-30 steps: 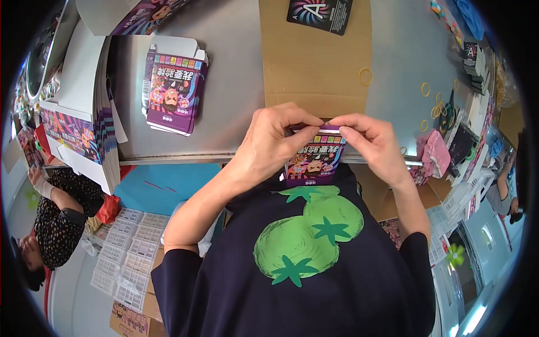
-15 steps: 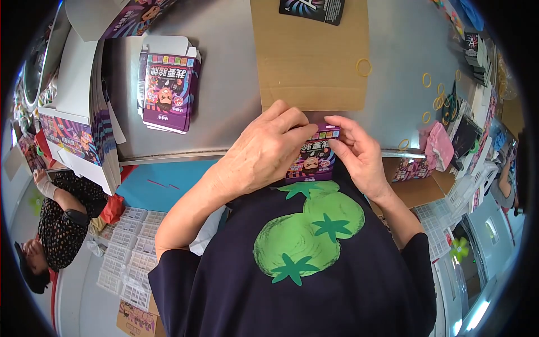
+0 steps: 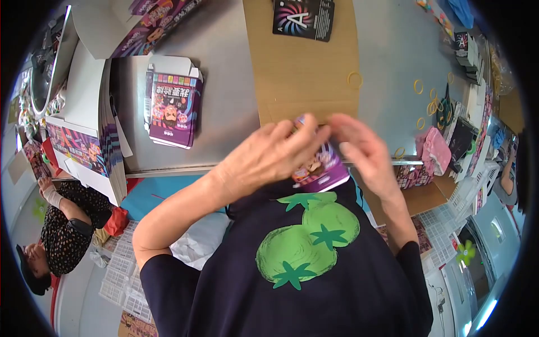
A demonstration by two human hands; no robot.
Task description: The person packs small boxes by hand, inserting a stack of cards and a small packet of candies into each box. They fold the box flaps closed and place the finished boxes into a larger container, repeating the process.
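My left hand (image 3: 275, 147) grips a small purple printed card box (image 3: 330, 175), fingers across its upper part. The box tilts in front of my shirt, just off the table's near edge; my fingers cover its top end. My right hand (image 3: 368, 154) is just right of the box, slightly blurred, with thumb and fingers apart and nothing seen between them. On the metal table to the left lies a stack of flattened boxes (image 3: 170, 109) of the same purple design.
A cardboard sheet (image 3: 303, 73) bears a stack of black cards (image 3: 303, 19) and a rubber band (image 3: 354, 80). More rubber bands, scissors (image 3: 445, 109) and a pink cloth (image 3: 435, 150) lie at the right. White display cartons (image 3: 78, 112) stand left. Another person (image 3: 67, 219) is at far left.
The box has tilted in my left hand and its lower end has swung to the right. My right hand has come away from it. The view has shifted slightly.
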